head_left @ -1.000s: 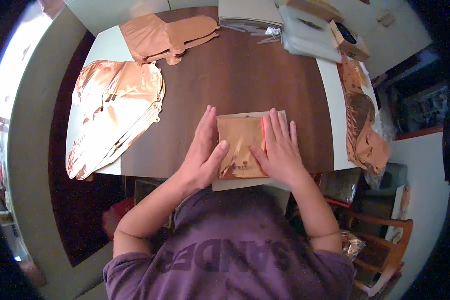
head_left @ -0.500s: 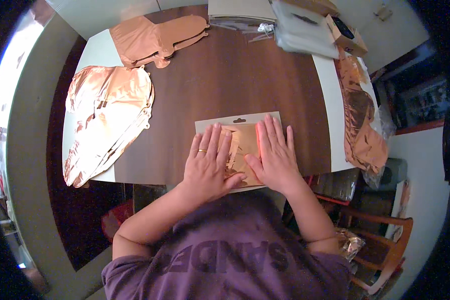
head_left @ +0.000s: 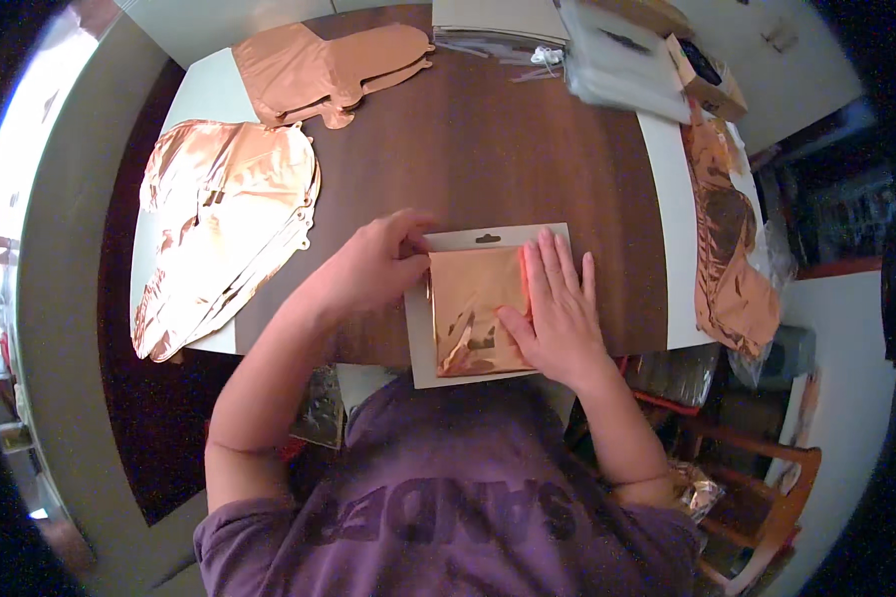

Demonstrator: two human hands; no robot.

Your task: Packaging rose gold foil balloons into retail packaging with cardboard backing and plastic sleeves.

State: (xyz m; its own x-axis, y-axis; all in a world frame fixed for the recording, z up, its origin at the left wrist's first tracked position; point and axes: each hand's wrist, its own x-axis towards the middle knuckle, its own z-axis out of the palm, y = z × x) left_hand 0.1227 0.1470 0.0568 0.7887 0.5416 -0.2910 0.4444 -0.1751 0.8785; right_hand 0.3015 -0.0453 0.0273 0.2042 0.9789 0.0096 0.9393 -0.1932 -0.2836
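In front of me a pale backing card (head_left: pixel 421 343) with a hang hole lies at the table's near edge. On it rests a folded, shiny copper-coloured foil balloon (head_left: pixel 483 298) in a flat square. My left hand (head_left: pixel 383 259) is at the card's upper left edge, its fingers bent and its thumb against that edge, closed on the card. My right hand (head_left: pixel 562 318) lies flat over the foil's right side, fingers stretched out and thumb on the foil. An orange-red strip shows beside its index finger.
Copper foil balloons lie stacked at the left (head_left: pixel 234 189) and far left (head_left: pixel 334 70). More foil (head_left: pixel 732 269) hangs over the right edge. Clear plastic bags (head_left: pixel 627 60), a small box (head_left: pixel 707 75) and a card stack (head_left: pixel 498 18) stand at the back. A wooden chair (head_left: pixel 767 488) is lower right.
My left hand has lifted off the foil and moved left to the card's upper left edge, its fingers bending. The foil's left side is uncovered. My right hand stays flat on it.
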